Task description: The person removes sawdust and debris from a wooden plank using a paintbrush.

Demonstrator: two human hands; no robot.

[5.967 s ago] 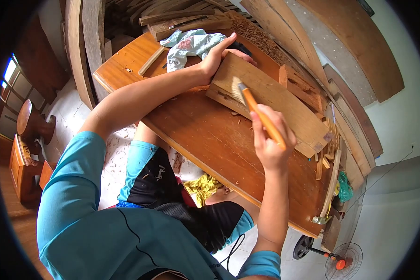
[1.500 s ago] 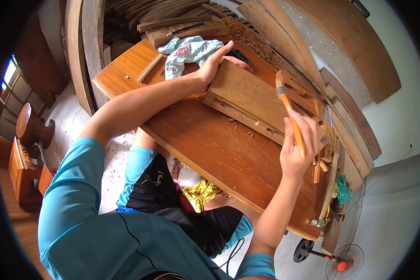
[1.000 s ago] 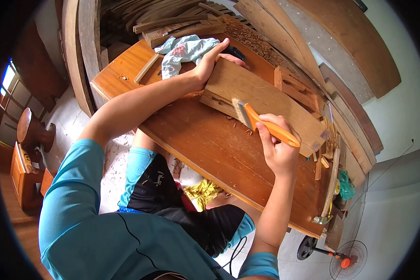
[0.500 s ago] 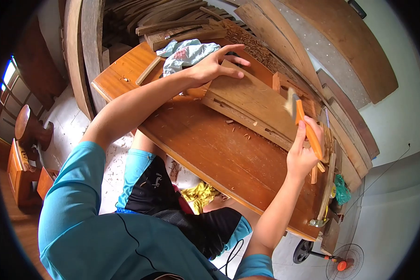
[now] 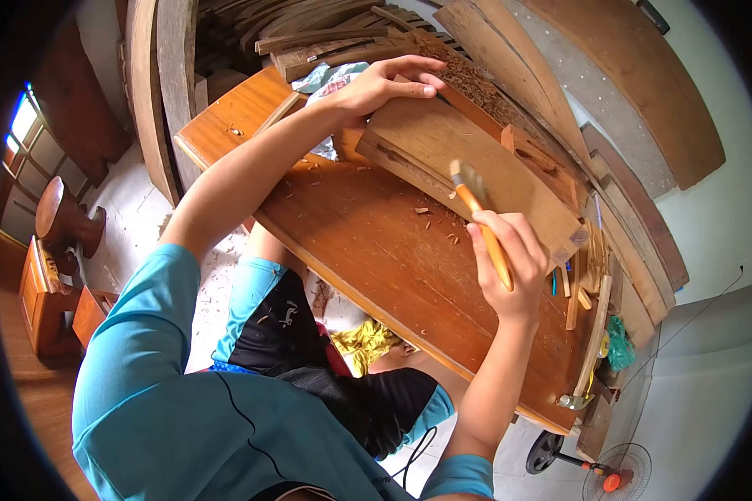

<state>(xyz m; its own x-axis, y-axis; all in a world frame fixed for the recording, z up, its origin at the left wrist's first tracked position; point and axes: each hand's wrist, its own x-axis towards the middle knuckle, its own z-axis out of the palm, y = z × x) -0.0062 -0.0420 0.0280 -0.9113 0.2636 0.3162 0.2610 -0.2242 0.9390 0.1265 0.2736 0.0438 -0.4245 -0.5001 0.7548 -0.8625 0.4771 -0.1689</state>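
Your right hand (image 5: pixel 510 263) covered part of the near edge of the wooden block (image 5: pixel 486 150) toward its right end, and the bristles of the paintbrush (image 5: pixel 470 198) were blurred — whether they touched the wood, you could not tell. Your left forearm hid part of the crumpled pale-blue bag (image 5: pixel 332 78), and the dark rim of the view cut off the bottom of the fan (image 5: pixel 614 483).

The block lay on the bench (image 5: pixel 368 242), broad face up, its long axis slanting from upper left to lower right, roughly along the bench's length. The brush lay over it crosswise, bristles away from you and handle end toward you.

Your left arm reached forward with the elbow out to the side; your left hand (image 5: pixel 378 86) hung over the block's upper-left end, fingers spread and grasping nothing — their pressure on the wood could not be judged. Your right forearm rose from below, its fingers clenched around the orange handle. Shavings (image 5: pixel 421 210) lay beside the block's near side.
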